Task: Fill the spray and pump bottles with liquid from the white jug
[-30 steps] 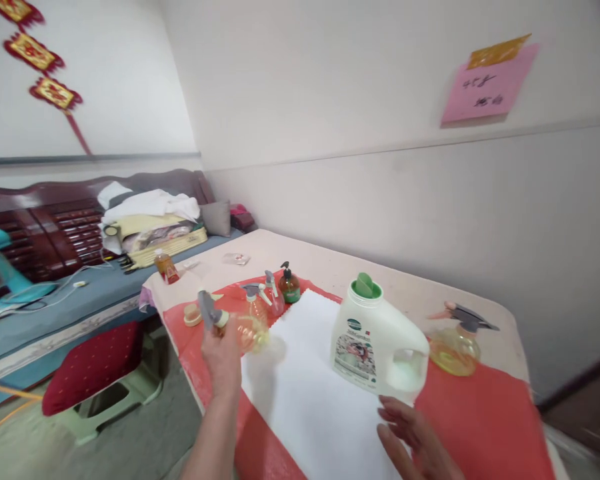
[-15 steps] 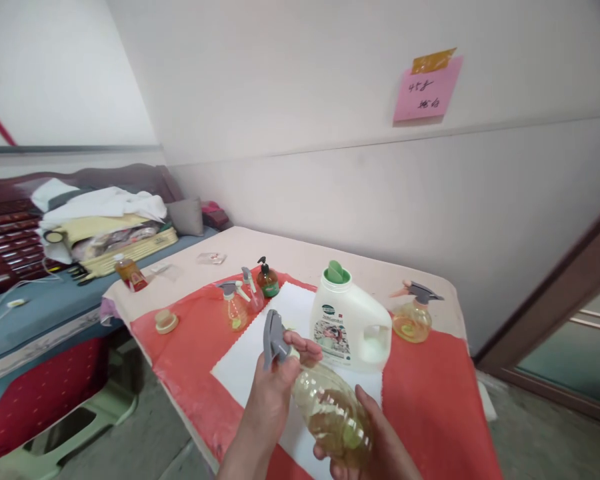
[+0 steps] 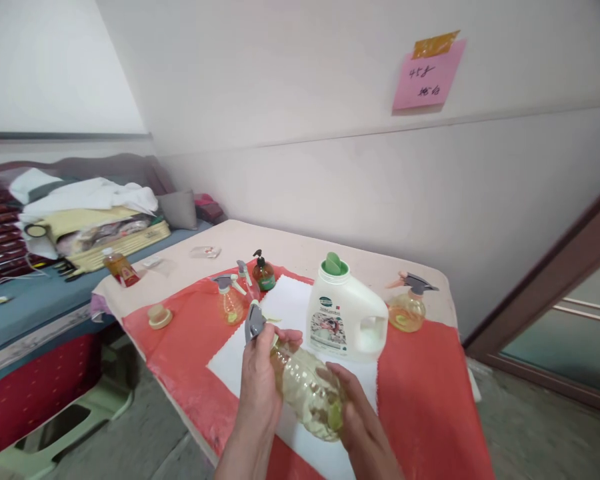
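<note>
A clear spray bottle (image 3: pixel 307 387) with yellowish liquid lies tilted between both hands, its grey trigger head (image 3: pixel 255 323) pointing up and left. My left hand (image 3: pixel 265 370) is wrapped round the neck just under that head. Against the bottle's base end, my right hand (image 3: pixel 357 417) curls its fingers round the side. Just beyond the hands stands a white detergent jug (image 3: pixel 345 317) with a green pouring spout (image 3: pixel 334 265) and an uncapped top. Beneath the hands lies a white cloth (image 3: pixel 230 363).
More spray bottles stand on the red cover (image 3: pixel 425 393): one at right (image 3: pixel 409 307), one at left (image 3: pixel 230 303), a pink one (image 3: pixel 249 285). A brown pump bottle (image 3: pixel 264 273), a beige cap (image 3: pixel 159 317) and an amber bottle (image 3: pixel 120 268) sit further left. A red-topped stool (image 3: pixel 45 400) is beside the table.
Both hands have moved left and slightly up with the spray bottle, which now lies more level. The right hand has shifted along its base end. The camera view has shifted slightly.
</note>
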The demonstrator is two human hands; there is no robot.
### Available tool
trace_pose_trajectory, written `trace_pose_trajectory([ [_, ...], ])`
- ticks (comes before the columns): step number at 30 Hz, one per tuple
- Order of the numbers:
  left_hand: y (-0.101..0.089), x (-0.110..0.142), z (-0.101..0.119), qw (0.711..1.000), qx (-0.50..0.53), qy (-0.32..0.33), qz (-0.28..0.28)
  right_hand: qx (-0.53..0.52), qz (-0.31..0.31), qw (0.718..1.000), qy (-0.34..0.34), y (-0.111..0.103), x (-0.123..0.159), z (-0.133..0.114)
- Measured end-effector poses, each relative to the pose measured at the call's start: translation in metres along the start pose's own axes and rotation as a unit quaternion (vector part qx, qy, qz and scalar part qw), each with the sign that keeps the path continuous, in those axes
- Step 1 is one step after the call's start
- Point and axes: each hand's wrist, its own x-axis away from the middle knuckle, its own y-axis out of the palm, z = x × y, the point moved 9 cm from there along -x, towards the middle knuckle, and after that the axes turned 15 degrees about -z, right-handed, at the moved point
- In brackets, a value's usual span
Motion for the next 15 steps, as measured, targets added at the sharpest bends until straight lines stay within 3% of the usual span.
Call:
trace_pose_trajectory([
  [3, 0.008, 0.001, 0.005, 0.998, -0.026, -0.011, -0.051, -0.176, -0.087, 0.972, 0.128, 0.022, -0.004, 0.016],
  [6, 0.011, 0.003, 0.006, 0.994, -0.07, -0.023, -0.078, -0.182, -0.169, 0.962, 0.117, 0.031, -0.009, 0.014],
  [8, 0.01, 0.003, 0.006, 0.992, -0.098, -0.02, -0.071, -0.084, -0.183, 0.978, 0.061, 0.024, -0.013, 0.011],
  [10, 0.007, 0.002, 0.003, 0.993, -0.103, -0.012, -0.052, 0.122, -0.117, 0.985, -0.012, 0.008, -0.014, 0.003],
  [11, 0.005, 0.001, 0.002, 0.995, -0.094, -0.006, -0.037, 0.242, -0.067, 0.967, -0.051, 0.001, -0.012, -0.004],
  [13, 0.0, -0.002, 0.003, 0.998, -0.06, 0.012, -0.005, 0.426, 0.02, 0.898, -0.11, -0.004, -0.004, -0.016],
  [15, -0.009, -0.007, 0.012, 0.999, -0.015, 0.04, 0.029, 0.505, 0.05, 0.854, -0.114, -0.005, 0.0, -0.017],
])
